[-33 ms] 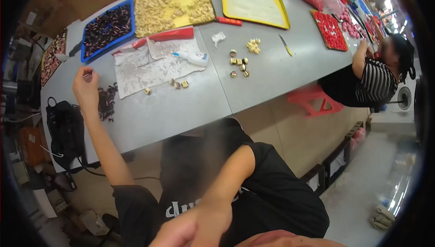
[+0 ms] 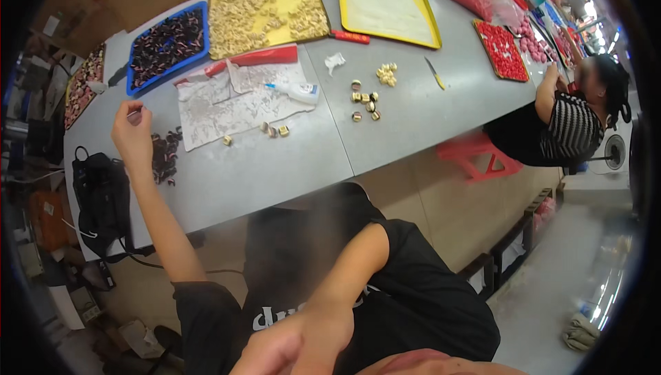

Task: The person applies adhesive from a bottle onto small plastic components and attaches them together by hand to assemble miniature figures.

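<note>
My left hand (image 2: 133, 134) is over the left part of the grey table with its fingertips pinched together; what sits between them is too small to make out. Just beside it lies a loose pile of small dark, curled pieces (image 2: 165, 158). My right hand (image 2: 299, 337) is raised close before me at the lower edge, its fingers partly hidden and cut off. A stained white sheet (image 2: 220, 117) carries a white glue bottle (image 2: 301, 91) with a blue tip. Along its near edge are a few small gold-and-dark pieces (image 2: 283, 131).
Behind stand a blue tray (image 2: 129, 76) of dark pieces, a yellow tray (image 2: 272, 31) of cream pieces and another yellow tray (image 2: 389, 10) lined white. A yellow-handled knife (image 2: 436, 76) lies right of several gold pieces (image 2: 365, 98). A black bag (image 2: 100, 196) is at left; a co-worker (image 2: 575, 120) sits right.
The table and its things appear shifted very slightly in the picture. Both hands hold nearly the same pose.
</note>
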The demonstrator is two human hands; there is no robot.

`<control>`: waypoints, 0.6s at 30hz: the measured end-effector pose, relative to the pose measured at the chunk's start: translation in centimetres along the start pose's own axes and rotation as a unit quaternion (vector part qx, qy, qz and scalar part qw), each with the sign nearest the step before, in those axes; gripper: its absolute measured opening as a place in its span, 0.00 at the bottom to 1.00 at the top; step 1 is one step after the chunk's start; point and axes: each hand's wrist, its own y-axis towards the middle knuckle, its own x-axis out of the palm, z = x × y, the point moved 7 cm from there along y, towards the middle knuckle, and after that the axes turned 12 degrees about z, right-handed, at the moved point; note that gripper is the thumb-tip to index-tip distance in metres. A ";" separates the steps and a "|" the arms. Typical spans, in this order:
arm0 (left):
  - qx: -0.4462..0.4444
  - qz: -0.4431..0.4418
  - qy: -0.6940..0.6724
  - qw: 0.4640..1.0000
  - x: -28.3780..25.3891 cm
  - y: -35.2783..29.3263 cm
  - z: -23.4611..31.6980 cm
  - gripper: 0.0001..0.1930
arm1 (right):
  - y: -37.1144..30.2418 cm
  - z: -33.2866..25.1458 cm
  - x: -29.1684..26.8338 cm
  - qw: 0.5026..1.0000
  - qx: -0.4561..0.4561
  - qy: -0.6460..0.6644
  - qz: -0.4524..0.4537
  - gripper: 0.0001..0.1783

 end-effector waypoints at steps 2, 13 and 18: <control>-0.008 0.017 -0.054 0.998 -0.2 -0.2 0.8 0.06 | -0.3 -0.4 -0.5 0.993 -0.036 -0.086 -0.077 0.15; -0.048 0.048 -0.281 0.957 0.9 -3.1 1.4 0.07 | 1.2 -0.6 0.1 0.987 -0.061 -0.123 -0.088 0.17; -0.052 0.045 -0.294 0.953 1.9 -4.0 1.2 0.07 | 2.3 -0.9 1.2 0.993 -0.116 -0.030 0.004 0.19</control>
